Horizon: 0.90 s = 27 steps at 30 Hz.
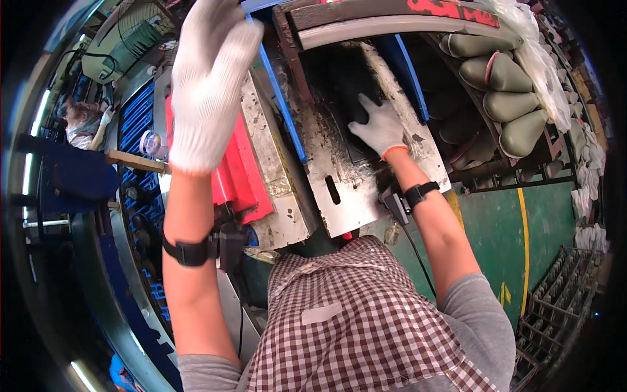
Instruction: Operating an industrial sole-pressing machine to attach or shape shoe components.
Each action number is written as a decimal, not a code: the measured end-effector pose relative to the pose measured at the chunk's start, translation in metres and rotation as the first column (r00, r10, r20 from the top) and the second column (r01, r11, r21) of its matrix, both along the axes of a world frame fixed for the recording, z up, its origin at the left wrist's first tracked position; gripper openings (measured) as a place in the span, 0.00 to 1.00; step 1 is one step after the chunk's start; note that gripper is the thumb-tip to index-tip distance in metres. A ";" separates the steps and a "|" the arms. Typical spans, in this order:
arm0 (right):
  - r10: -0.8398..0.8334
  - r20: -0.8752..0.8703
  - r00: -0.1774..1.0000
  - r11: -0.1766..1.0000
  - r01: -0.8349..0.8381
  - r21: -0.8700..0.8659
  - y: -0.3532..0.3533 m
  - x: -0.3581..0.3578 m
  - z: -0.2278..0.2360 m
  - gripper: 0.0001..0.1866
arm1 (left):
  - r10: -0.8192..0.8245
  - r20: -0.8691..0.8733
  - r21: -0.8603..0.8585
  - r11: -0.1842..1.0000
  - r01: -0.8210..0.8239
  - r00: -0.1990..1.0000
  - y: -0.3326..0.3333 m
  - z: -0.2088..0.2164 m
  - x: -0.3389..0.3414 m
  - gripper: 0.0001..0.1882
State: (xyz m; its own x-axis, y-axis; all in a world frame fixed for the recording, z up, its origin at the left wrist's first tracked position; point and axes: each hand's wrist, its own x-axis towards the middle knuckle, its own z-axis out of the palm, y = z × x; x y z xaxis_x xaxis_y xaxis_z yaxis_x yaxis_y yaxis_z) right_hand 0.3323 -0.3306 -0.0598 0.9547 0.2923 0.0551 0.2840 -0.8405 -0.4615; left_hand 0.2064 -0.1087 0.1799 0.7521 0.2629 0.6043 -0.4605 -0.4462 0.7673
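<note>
My left hand point(212, 98), in a white knitted glove with an orange cuff edge, is raised at the upper left. Its fingers are stretched out, with nothing seen in them; the fingertips run out of the picture. My right hand point(381, 129), gloved too, reaches forward with its fingers spread over a black, flat area point(336, 81) of a worn metal bench point(346, 202). Whether it touches that surface I cannot tell. The bench has a slot near its front edge and dark stains. Black straps with small devices sit round both forearms.
Blue bars point(411, 78) flank the bench, and a heavy frame point(392, 27) spans its far end. A red metal part point(245, 173) stands left. Olive, rounded boot-like forms point(522, 132) fill a rack at right. A wire rack point(562, 300) is lower right. Another person point(85, 121) works far left.
</note>
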 end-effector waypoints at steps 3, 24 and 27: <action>0.015 -0.046 0.999 0.996 -0.019 -0.087 0.016 -0.007 -0.001 0.44 | -0.126 0.039 -0.071 0.989 0.128 0.991 0.000 0.021 0.046 0.29; -0.057 0.211 0.976 0.956 -0.007 0.292 -0.105 -0.045 -0.015 0.31 | -0.027 -0.064 0.525 0.849 0.057 0.998 -0.073 -0.017 0.063 0.22; -0.334 -0.134 0.933 0.792 0.355 0.497 -0.132 -0.104 -0.010 0.20 | -0.038 0.183 0.549 0.833 -0.070 0.982 -0.080 -0.073 0.041 0.19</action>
